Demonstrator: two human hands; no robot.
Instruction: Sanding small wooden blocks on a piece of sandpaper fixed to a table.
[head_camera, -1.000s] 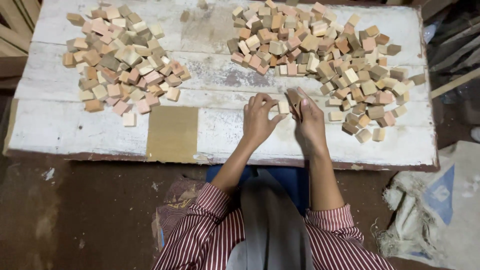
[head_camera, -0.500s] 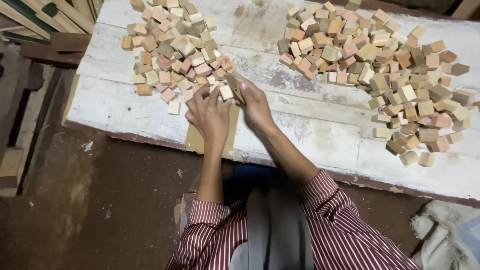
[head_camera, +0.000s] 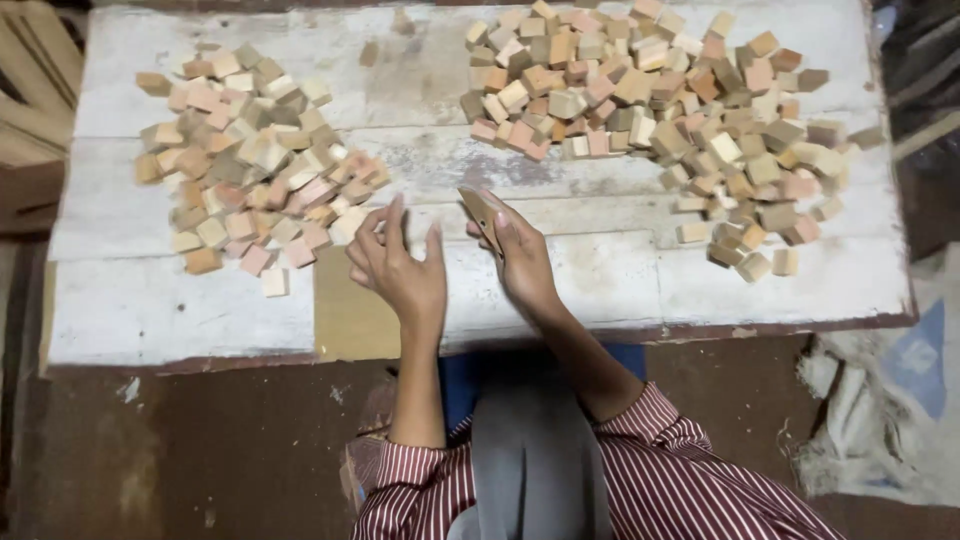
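On the near edge of the board (head_camera: 150, 310), white-painted and worn: my two hands, side by side, near its middle.

Left hand (head_camera: 395, 265): fingers spread and lifted, palm down, holding nothing; it hovers over the board just right of the nearest cubes of the left pile. Under its wrist, a bare brown patch (head_camera: 350, 310) where the paint is gone.

Right hand (head_camera: 520, 255): closed around a folded brown piece (head_camera: 482, 215), thin and flat, likely sandpaper, pinched between thumb and fingers and standing on edge above the board. I cannot tell whether it touches the surface.

Left pile (head_camera: 250, 180): small wooden cubes, tan to pink, heaped loosely on the board's left half, a few strays at its near side, the closest just beside my left fingertips.

Right pile (head_camera: 660, 110): larger heap of the same cubes, on the board's far right half, trailing toward the near right edge, well apart from my right hand.

Beyond the board's right end: crumpled pale sacking (head_camera: 870, 410) on the floor.
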